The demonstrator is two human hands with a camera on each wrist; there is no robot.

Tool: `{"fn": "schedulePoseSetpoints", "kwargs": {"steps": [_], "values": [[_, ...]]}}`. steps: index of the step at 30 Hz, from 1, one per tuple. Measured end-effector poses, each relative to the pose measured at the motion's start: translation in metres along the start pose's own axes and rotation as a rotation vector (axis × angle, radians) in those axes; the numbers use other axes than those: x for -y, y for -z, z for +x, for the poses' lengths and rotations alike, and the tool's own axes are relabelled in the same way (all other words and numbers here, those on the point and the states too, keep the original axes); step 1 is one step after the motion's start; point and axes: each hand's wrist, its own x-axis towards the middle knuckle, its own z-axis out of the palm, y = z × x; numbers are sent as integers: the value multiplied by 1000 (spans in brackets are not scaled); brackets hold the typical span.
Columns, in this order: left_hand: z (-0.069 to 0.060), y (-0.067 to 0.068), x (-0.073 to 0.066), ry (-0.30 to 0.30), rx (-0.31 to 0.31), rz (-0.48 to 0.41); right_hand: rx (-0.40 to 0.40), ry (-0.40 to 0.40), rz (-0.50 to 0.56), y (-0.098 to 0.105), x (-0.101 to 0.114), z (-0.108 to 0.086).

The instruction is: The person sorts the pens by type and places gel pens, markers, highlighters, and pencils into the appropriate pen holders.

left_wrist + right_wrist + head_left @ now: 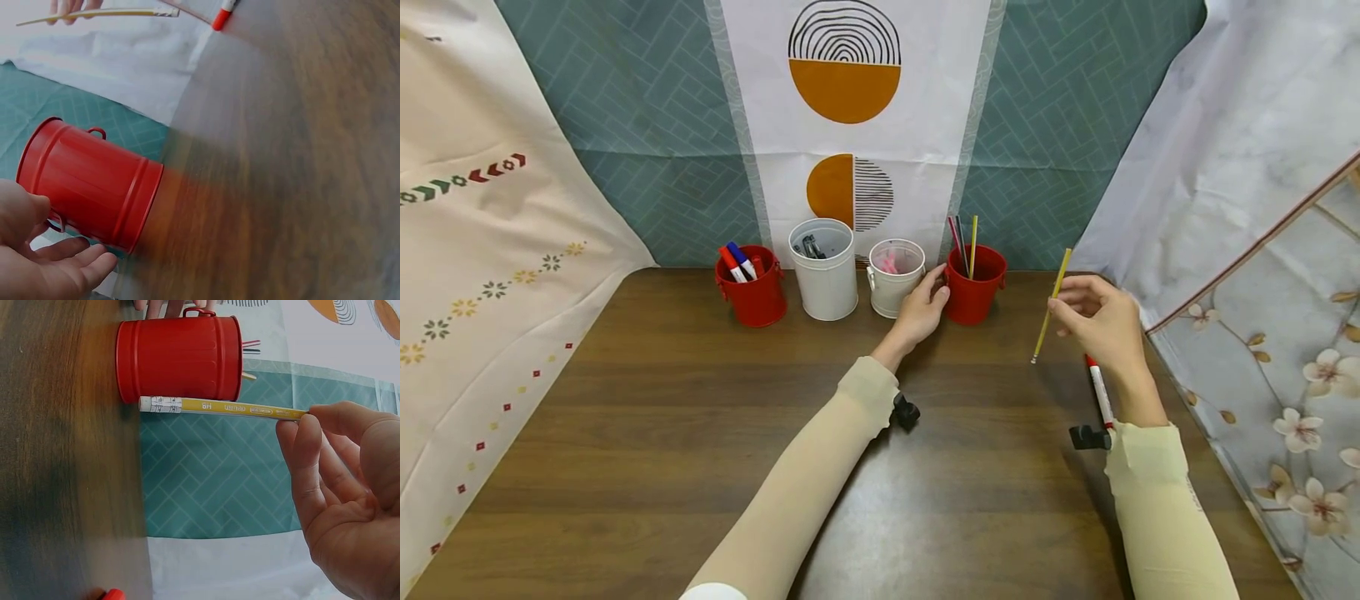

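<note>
My right hand (1103, 321) pinches a yellow pencil (1051, 304) between thumb and fingertips, above the table at the right. The pencil is tilted, with its white eraser end (147, 404) low. Beside it stands a red bucket (973, 292) holding a yellow pencil (973, 237) and a few thin dark and pink sticks. My left hand (921, 307) rests against that bucket's left side, near the small side handle (57, 222), its fingers loosely extended. Close to my right wrist, a white marker (1100, 392) with a red cap lies on the table.
Left of my left hand stand a small white bucket (891, 287) with pink items, a taller white bucket (827, 287) with dark metallic items, and another red bucket (760, 300) with markers. Patterned cloth (647, 108) hangs behind the wooden table (700, 417).
</note>
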Motion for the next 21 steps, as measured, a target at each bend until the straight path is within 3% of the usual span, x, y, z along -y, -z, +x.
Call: {"fn": "schedulePoseSetpoints", "kwargs": {"steps": [6,16,21], "values": [[1,-2,2,32,-71,23,5,-10,15,-2,0,0],[2,-7,-2,19,-104,35,11,-2,22,-1,-1,-1],[0,-5,-3,27,-114,77,6,-22,36,-3,13,-2]]}}
